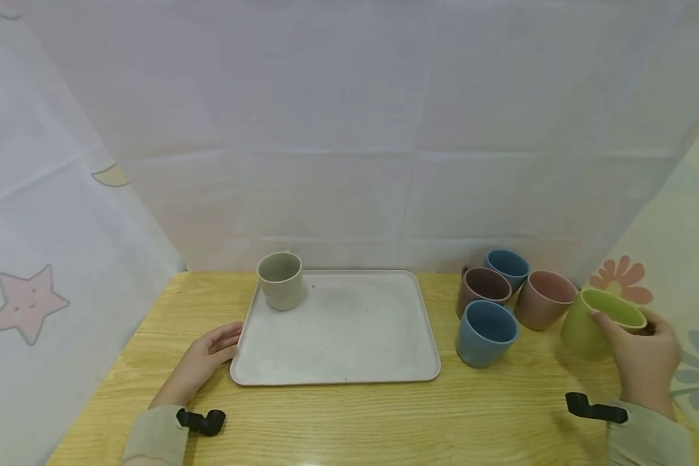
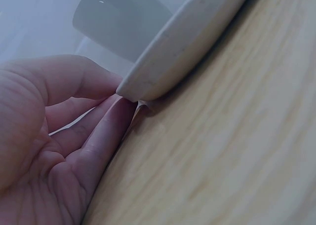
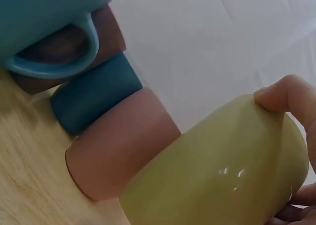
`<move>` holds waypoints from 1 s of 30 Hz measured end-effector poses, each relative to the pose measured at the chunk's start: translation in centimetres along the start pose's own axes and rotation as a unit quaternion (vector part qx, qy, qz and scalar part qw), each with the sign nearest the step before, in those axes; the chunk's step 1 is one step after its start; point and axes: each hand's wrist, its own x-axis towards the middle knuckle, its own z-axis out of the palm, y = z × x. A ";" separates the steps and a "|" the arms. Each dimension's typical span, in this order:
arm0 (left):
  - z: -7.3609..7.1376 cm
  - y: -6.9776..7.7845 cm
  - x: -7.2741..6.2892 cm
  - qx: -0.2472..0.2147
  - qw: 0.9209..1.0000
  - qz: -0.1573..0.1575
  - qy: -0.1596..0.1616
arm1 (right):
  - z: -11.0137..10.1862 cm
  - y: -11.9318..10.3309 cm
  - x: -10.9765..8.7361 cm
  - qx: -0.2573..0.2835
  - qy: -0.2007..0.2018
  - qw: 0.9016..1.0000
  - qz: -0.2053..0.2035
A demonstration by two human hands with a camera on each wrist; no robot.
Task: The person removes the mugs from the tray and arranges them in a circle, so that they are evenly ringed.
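Note:
In the head view, my left hand (image 1: 206, 356) is at the left edge of a white rectangular tray (image 1: 349, 336). The left wrist view shows its thumb and fingers (image 2: 106, 131) pinching the tray's rim (image 2: 163, 57). A grey-beige mug (image 1: 281, 281) stands upright on the tray's back left corner. On the far right, my right hand (image 1: 646, 353) grips a yellow-green mug (image 1: 588, 330), thumb on the near side by the rim. This mug leans slightly; whether its base touches the table cannot be told. A pink mug (image 3: 123, 146) is right beside it.
Left of the green mug cluster a blue mug (image 1: 483, 343) in front, a brown-mauve mug (image 1: 480, 291) behind it and another blue mug (image 1: 509, 265) at the back. Everything stands on a wooden table (image 1: 349, 421). White cloth (image 1: 338, 129) hangs behind and at the sides.

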 end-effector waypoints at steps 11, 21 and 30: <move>0.0 0.0 0.1 0.004 1.000 -0.003 -0.002 | -0.3 1.9 1.8 -0.071 -0.031 0.997 0.017; 0.0 0.1 0.2 0.002 1.000 -0.010 -0.009 | -0.5 2.8 2.3 -0.120 -0.052 0.991 -0.001; 0.0 0.1 0.1 0.005 1.000 -0.008 -0.009 | -1.1 3.5 2.7 -0.165 -0.093 0.981 -0.046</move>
